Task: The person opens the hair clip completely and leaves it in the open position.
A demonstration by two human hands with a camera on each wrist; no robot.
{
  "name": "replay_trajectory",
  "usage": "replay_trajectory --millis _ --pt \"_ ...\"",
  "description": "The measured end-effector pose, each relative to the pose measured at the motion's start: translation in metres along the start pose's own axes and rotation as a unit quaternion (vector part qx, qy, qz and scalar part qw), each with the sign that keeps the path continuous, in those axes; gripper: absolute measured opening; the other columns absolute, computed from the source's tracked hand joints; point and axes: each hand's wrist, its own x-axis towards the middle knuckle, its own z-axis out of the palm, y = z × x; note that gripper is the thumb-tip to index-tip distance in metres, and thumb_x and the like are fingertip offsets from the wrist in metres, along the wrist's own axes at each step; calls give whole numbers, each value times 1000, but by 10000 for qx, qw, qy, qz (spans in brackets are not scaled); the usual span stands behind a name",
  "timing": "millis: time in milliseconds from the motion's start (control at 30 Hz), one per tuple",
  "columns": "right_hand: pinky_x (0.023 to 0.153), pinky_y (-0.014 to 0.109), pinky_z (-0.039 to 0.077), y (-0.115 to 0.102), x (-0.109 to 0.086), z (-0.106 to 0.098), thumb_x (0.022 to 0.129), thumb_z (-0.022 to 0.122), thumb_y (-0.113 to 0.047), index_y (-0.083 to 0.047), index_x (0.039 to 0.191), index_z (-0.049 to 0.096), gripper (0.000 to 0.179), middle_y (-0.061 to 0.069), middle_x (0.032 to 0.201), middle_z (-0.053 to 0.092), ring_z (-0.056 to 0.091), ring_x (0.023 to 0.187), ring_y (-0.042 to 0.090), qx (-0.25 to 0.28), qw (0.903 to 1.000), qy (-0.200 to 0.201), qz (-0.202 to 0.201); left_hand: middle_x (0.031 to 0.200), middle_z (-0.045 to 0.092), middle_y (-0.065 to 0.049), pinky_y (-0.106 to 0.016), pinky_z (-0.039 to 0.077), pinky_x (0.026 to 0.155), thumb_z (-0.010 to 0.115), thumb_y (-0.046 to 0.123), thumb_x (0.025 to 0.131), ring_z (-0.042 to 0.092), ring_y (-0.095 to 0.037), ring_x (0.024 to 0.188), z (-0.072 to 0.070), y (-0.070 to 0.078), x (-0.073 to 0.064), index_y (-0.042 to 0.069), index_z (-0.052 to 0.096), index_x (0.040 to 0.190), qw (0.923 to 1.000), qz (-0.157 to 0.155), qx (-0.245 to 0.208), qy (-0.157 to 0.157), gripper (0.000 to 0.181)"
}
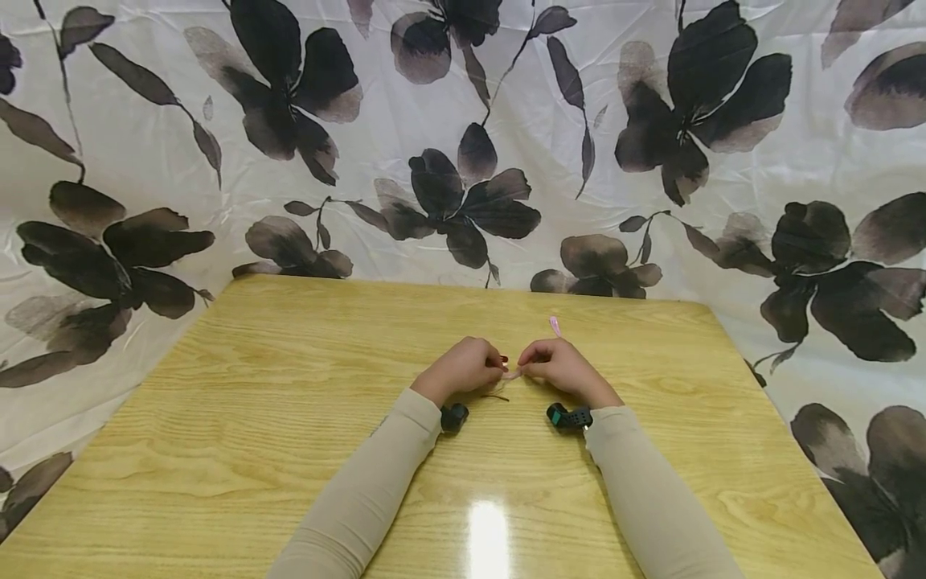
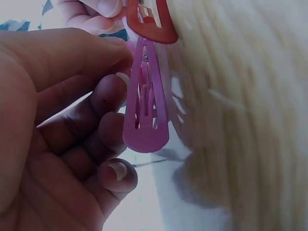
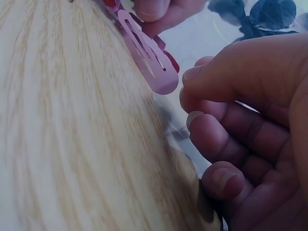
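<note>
My left hand point(image 1: 466, 366) pinches a small bunch of snap hair clips between thumb and fingers, above the table. A pink hair clip point(image 2: 146, 139) hangs point up beside those fingers, with a red hair clip point(image 2: 166, 33) just above it. From the other side a light pink hair clip point(image 3: 166, 85) slants across, overlapping something red. My right hand point(image 1: 560, 366) faces the left one, fingers curled and thumb and index tips together right at the rounded end of the light pink clip. Whether those tips grip it I cannot tell.
Just beyond the right hand, a pink looped piece point(image 1: 555, 326) lies on the wooden table point(image 1: 325, 338). A thin brownish strand point(image 1: 497, 396) shows below the left fingers. Dark wrist cameras sit under both wrists. A white floral cloth point(image 1: 564, 169) hangs behind the table.
</note>
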Motion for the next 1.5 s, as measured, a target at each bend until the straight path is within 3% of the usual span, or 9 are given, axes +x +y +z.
replay_trajectory --millis 133,300,467,900,1133,1500 --pt "75 30 45 18 9 4 91 66 -10 -3 99 72 13 15 96 71 58 80 17 177 9998 35 13 112 71 -2 -27 51 80 60 20 95 64 -13 90 0 0 0 11 76 100 10000 58 -38 42 19" --pt "64 28 45 20 11 2 90 67 -13 -7 98 72 11 9 90 70 56 72 18 262 9996 -72 52 100 72 0 -26 50 75 60 20 94 60 -10 78 1 0 -1 12 74 99 9998 47 -187 107 17" --pt "60 30 44 19 13 -8 92 65 -14 -9 99 71 11 8 89 69 57 71 20 89 9998 -180 46 91 70 3 -27 51 77 58 20 95 61 -10 79 -1 6 2 12 74 98 9994 92 -248 209 18" --pt "82 34 48 5 27 -45 91 65 -11 -2 103 70 16 9 98 70 61 89 19 -632 9979 55 -118 88 69 0 -27 50 74 60 19 94 60 -12 75 -1 29 26 10 72 95 9980 -70 -30 625 15" --pt "78 33 48 -1 34 -70 90 65 -12 -1 106 69 20 9 100 70 61 90 21 -921 9953 290 -42 94 70 -1 -27 50 77 61 21 94 61 -13 82 2 36 41 10 71 99 9977 -129 50 666 16" --pt "91 44 48 7 42 -89 93 59 -7 0 112 68 22 15 108 69 62 103 30 -1186 9920 391 186 108 70 -6 -31 51 88 60 20 94 64 -17 96 6 53 65 5 70 111 9974 -378 57 616 24"
